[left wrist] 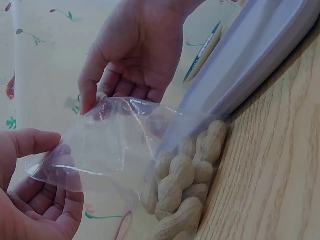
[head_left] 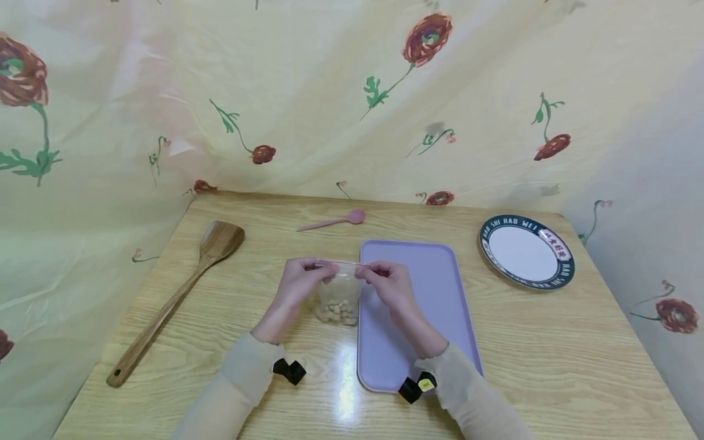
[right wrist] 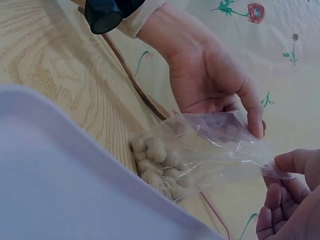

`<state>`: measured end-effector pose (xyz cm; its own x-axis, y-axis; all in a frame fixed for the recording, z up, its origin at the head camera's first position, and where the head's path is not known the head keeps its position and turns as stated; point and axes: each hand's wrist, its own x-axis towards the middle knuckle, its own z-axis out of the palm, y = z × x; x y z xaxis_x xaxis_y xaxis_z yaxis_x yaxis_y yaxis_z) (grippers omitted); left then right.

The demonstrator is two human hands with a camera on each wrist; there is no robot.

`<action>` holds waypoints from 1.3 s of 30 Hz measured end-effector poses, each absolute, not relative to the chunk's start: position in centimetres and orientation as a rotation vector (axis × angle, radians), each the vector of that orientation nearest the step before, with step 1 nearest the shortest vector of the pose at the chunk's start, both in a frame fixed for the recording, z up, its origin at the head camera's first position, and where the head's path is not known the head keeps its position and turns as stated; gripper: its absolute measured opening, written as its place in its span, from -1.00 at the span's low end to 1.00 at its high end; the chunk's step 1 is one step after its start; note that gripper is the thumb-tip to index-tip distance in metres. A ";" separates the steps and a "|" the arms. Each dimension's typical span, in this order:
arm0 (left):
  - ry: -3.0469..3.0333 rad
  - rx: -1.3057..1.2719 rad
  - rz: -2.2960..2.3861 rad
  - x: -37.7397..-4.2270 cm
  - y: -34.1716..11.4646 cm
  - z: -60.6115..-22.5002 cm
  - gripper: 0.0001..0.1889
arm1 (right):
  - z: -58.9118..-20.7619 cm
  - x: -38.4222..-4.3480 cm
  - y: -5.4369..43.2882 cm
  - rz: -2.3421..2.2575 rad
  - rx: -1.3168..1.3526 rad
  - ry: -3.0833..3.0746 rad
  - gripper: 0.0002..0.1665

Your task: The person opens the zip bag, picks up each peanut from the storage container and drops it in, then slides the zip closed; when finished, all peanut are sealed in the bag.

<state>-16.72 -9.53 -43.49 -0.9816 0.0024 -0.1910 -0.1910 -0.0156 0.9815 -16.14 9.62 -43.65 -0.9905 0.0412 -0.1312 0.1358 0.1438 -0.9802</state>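
A clear zip bag stands on the table beside the tray's left edge, with several unshelled peanuts gathered at its bottom. My left hand pinches the bag's top left corner between thumb and fingers. At the top right corner my right hand pinches it the same way. Between them the bag's top edge, with a thin red line, is stretched out straight. In the right wrist view the peanuts rest low in the bag near the tray's rim. Whether the seal is closed cannot be made out.
A lilac tray lies under my right forearm. To the left is a wooden spatula; a pink spoon lies behind the bag. A white plate with a dark green rim sits at the right. Flowered cloth hangs behind the table.
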 end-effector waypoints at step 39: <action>2.475 -0.020 1.966 -18.1 -11.6 -44.7 -0.85 | -45.4 -17.1 10.6 -2.077 0.262 2.278 -0.74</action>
